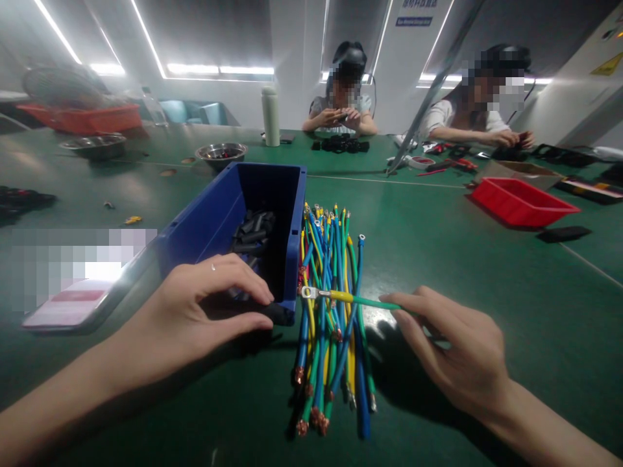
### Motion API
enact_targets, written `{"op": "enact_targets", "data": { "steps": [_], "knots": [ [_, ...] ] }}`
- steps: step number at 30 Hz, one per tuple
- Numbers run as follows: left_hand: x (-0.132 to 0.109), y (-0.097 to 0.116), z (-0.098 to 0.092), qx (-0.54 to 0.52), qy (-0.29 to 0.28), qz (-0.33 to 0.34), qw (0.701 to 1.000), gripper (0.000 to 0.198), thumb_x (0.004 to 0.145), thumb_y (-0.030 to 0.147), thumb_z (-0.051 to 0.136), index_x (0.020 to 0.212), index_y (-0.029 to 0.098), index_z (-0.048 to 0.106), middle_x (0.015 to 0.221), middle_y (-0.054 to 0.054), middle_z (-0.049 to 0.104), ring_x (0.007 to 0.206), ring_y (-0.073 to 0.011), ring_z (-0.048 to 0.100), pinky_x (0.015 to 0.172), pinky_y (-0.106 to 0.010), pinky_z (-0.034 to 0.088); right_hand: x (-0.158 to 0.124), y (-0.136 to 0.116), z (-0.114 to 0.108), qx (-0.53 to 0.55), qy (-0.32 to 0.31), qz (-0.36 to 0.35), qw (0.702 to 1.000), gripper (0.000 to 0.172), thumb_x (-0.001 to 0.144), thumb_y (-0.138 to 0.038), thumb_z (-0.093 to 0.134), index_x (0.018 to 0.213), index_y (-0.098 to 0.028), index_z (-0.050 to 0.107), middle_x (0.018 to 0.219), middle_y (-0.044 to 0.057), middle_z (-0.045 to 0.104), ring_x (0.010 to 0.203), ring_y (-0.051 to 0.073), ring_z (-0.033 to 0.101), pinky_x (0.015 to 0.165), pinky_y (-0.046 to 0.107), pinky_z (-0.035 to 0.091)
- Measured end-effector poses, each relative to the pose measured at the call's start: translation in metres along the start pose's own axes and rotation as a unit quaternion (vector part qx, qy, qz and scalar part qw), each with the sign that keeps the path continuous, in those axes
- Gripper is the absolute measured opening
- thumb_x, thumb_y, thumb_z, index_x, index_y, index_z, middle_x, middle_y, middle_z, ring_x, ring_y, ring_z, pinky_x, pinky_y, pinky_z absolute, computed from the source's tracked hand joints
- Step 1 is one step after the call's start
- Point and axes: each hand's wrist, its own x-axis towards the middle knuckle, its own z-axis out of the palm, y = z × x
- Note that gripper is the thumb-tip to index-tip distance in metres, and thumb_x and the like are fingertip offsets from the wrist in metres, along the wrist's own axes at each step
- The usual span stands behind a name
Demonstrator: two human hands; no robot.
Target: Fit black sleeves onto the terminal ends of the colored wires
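At the blue bin (214, 220), left hand (204, 311) pinched a black tube (280, 316); right hand (457, 357) pinched a green wire (363, 300) above the bundle (326, 259).

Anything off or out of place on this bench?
Nothing damaged. A few loose scraps lie scattered on the green table left of the blue bin. The one wire crossing the bundle is held by the right hand, not stray.

Across the green table (487, 272) from me, 2 people (341, 104) (467, 117) sit working, 1 behind a pile of black parts (341, 144). A white bottle (270, 117) stands upright near a steel bowl (219, 162), and a 2nd bowl (95, 153) sits further left by an orange crate (97, 120). There's a red tray (535, 214) off to my right and a phone (73, 308) lying flat on my left.
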Motion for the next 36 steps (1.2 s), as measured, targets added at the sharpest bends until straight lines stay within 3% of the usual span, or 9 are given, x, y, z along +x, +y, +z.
{"op": "enact_targets", "data": {
  "steps": [3,9,13,24,36],
  "knots": [
    [-0.001,0.000,0.000,0.020,0.000,0.004,1.000,0.020,0.087,0.026,0.076,0.105,0.028,0.071,0.098,0.001,0.071,0.092,-0.0159,0.067,0.081,-0.025,0.053,0.000,0.000,0.000,0.001,0.000,-0.002,1.000,0.011,0.096,-0.016,0.053,0.097,-0.014,0.064,0.062,-0.003,0.053,0.048,0.006,0.046,0.049,0.018,0.037],
    [-0.002,0.004,0.001,0.092,0.007,0.115,0.989,0.019,0.095,0.021,0.066,0.113,0.023,0.071,0.100,-0.004,0.071,0.091,-0.0164,0.065,0.077,-0.026,0.054,-0.004,0.001,0.001,0.010,-0.010,0.018,1.000,0.010,0.095,-0.013,0.054,0.100,-0.016,0.063,0.067,-0.002,0.057,0.053,0.007,0.051,0.052,0.019,0.040],
    [-0.002,0.010,0.006,0.147,0.045,0.159,0.975,0.021,0.093,0.019,0.068,0.114,0.021,0.070,0.098,-0.004,0.071,0.091,-0.0173,0.063,0.079,-0.029,0.053,-0.008,0.002,0.002,0.013,-0.009,0.027,0.999,0.013,0.096,-0.013,0.053,0.103,-0.018,0.063,0.069,-0.002,0.058,0.054,0.008,0.051,0.051,0.020,0.040],
    [-0.006,0.012,0.025,0.115,0.166,0.160,0.966,0.023,0.088,0.009,0.073,0.110,0.015,0.069,0.094,-0.004,0.070,0.088,-0.0145,0.062,0.079,-0.027,0.052,-0.005,0.002,0.002,0.018,-0.006,0.017,1.000,0.026,0.098,-0.008,0.045,0.118,-0.015,0.060,0.077,0.000,0.059,0.063,0.006,0.057,0.057,0.015,0.044],
    [-0.005,0.010,0.026,0.112,0.168,0.157,0.967,0.025,0.089,0.011,0.072,0.113,0.017,0.070,0.095,-0.005,0.072,0.088,-0.0160,0.064,0.077,-0.028,0.054,-0.014,0.005,0.005,0.053,-0.010,0.060,0.997,0.030,0.096,-0.010,0.047,0.120,-0.020,0.062,0.078,-0.001,0.058,0.061,0.009,0.055,0.057,0.021,0.043]
  ]
}}
